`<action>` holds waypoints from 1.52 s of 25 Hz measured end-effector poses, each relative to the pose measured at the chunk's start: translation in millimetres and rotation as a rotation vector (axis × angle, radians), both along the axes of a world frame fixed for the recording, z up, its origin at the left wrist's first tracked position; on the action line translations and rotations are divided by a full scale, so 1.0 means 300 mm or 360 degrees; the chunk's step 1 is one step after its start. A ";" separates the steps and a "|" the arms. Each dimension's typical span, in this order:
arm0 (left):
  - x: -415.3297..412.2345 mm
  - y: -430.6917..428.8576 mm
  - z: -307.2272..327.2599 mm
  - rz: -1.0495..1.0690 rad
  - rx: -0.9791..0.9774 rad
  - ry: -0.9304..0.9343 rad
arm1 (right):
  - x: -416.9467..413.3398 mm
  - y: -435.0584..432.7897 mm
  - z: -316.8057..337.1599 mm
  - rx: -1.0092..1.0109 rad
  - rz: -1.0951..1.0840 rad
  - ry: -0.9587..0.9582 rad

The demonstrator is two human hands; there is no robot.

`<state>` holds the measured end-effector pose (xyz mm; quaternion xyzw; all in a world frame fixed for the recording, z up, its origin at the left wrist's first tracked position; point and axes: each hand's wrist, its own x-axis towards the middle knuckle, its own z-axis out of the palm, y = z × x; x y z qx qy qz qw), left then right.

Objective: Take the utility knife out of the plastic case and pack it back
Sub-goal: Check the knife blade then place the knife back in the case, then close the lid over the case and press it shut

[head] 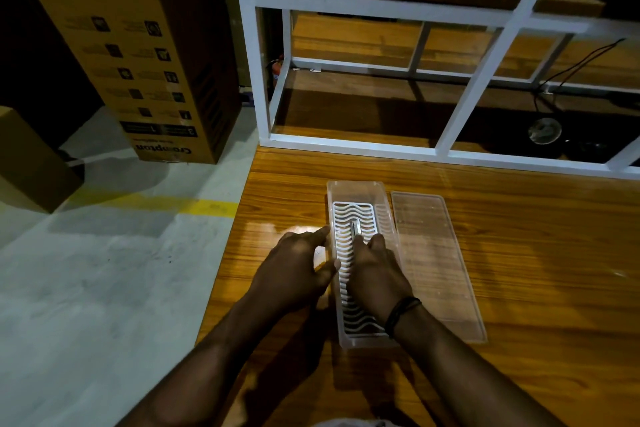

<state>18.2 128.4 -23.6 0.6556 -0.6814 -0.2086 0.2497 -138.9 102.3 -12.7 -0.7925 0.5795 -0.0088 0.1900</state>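
Observation:
A clear plastic case [356, 189] lies open on the wooden table, with a white wavy grid tray [353, 213] inside it. A slim metallic utility knife [355, 228] lies along the tray's middle; its near end is hidden under my right hand [375, 274], whose fingers close on it inside the case. My left hand [296, 269] rests against the case's left wall, index finger stretched to the rim and thumb touching the side. The clear lid [436, 260] lies flat just to the right of the case.
The wooden table [536, 288] ends at its left edge close to the case, with grey floor and a yellow line beyond. A white metal frame shelf [346, 146] stands at the table's far edge. Cardboard boxes [138, 55] stand on the floor at far left.

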 end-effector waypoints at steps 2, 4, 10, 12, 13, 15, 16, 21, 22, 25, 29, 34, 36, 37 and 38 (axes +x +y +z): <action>-0.006 0.001 0.006 -0.0010 0.0027 0.0055 | 0.010 0.000 0.011 0.0053 -0.0045 0.0088; -0.011 -0.002 0.008 0.0040 0.0090 0.0105 | 0.020 0.008 0.038 0.0067 -0.0028 0.0217; -0.034 0.000 0.024 0.0167 0.0251 0.0422 | -0.028 -0.007 0.072 -0.0389 0.0048 -0.0343; -0.034 0.003 0.026 0.0212 0.0289 0.0482 | -0.086 -0.044 0.090 -0.0447 -0.0238 -0.0601; -0.033 0.004 0.025 0.0229 0.0304 0.0498 | -0.126 -0.067 0.084 -0.0449 -0.0373 -0.0597; -0.029 0.006 0.023 0.0257 0.0324 0.0544 | -0.216 -0.106 0.046 -0.0367 -0.0601 -0.0403; -0.027 0.006 0.023 0.0270 0.0332 0.0564 | -0.257 -0.122 0.026 -0.0242 -0.0728 -0.0237; -0.018 0.001 0.016 0.0340 0.0381 0.0686 | -0.348 -0.118 -0.003 0.0281 -0.1163 0.0389; -0.018 0.000 0.015 0.0355 0.0387 0.0706 | -0.357 -0.124 -0.010 0.0273 -0.1193 0.0316; -0.022 -0.003 0.011 0.0400 0.0377 0.0705 | -0.370 -0.126 0.011 0.0250 -0.1220 0.0018; -0.028 0.004 0.012 0.0408 0.0367 0.0756 | -0.371 -0.125 0.103 0.0303 -0.1014 -0.0481; -0.023 0.003 0.016 0.0379 0.0326 0.0774 | -0.280 -0.083 0.208 0.0275 -0.0869 -0.0886; -0.019 0.001 0.015 0.0365 0.0333 0.0774 | -0.227 -0.060 0.228 0.0359 -0.0821 -0.1117; -0.017 0.001 0.012 0.0363 0.0337 0.0766 | -0.205 -0.050 0.237 0.0370 -0.0795 -0.1171; -0.014 0.001 0.009 0.0361 0.0338 0.0752 | -0.185 -0.042 0.235 0.0372 -0.0758 -0.1198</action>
